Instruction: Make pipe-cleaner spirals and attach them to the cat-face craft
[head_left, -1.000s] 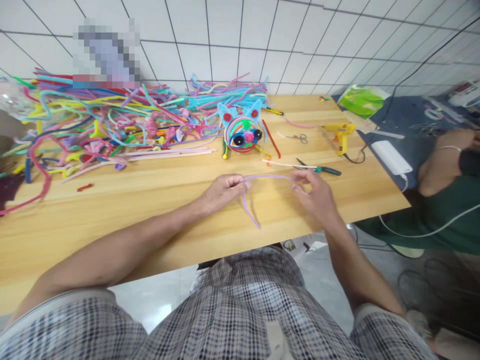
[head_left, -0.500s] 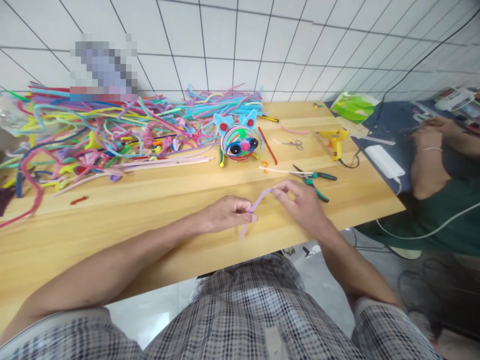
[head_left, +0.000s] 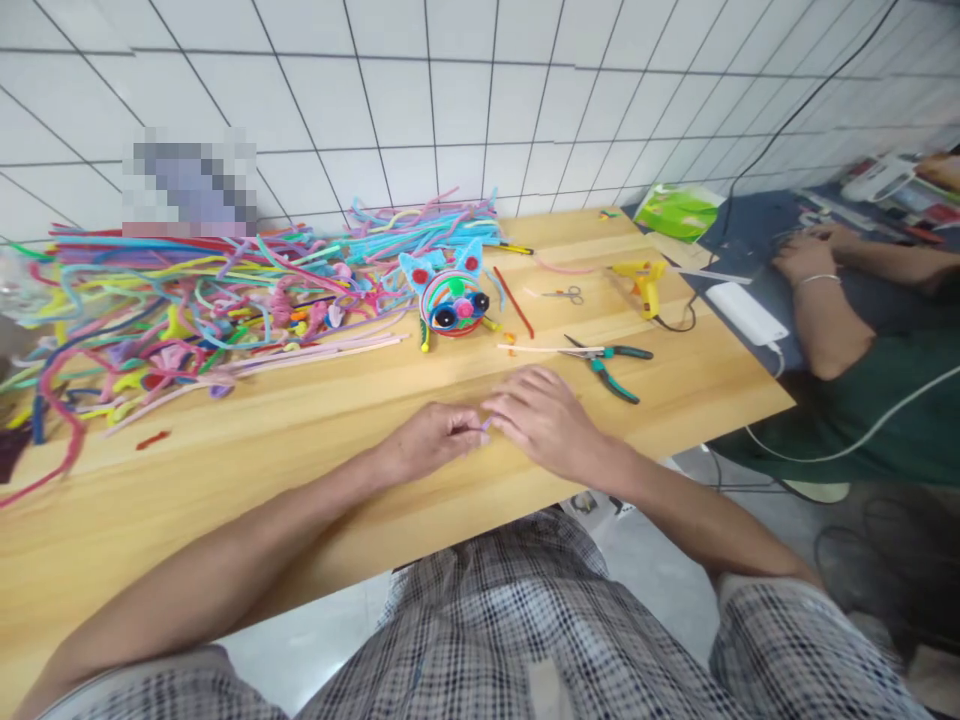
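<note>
Over the front part of the wooden table, my left hand (head_left: 435, 440) pinches a purple pipe cleaner (head_left: 486, 425), of which only a short bit shows between the fingertips. My right hand (head_left: 541, 420) meets it from the right, fingers closed together on the same pipe cleaner and hiding most of it. Behind the hands stands a blue-eared animal head (head_left: 452, 300) made of coiled pipe cleaners, with round black eyes and a pink nose. Pliers (head_left: 611, 365) with green and black handles lie open behind my right hand, a pale pipe cleaner (head_left: 536, 349) touching them.
Many coloured pipe cleaners (head_left: 225, 290) are heaped at the back left of the table (head_left: 300, 440). Small scissors (head_left: 566, 295), a red strip (head_left: 516, 302) and a yellow glue gun (head_left: 641, 285) lie to the right. Another person's arm (head_left: 832, 310) rests at a dark table, near a white power strip (head_left: 748, 312).
My right hand has come in against my left, and the purple pipe cleaner, earlier stretched between them, is now mostly hidden. The whole view has shifted slightly.
</note>
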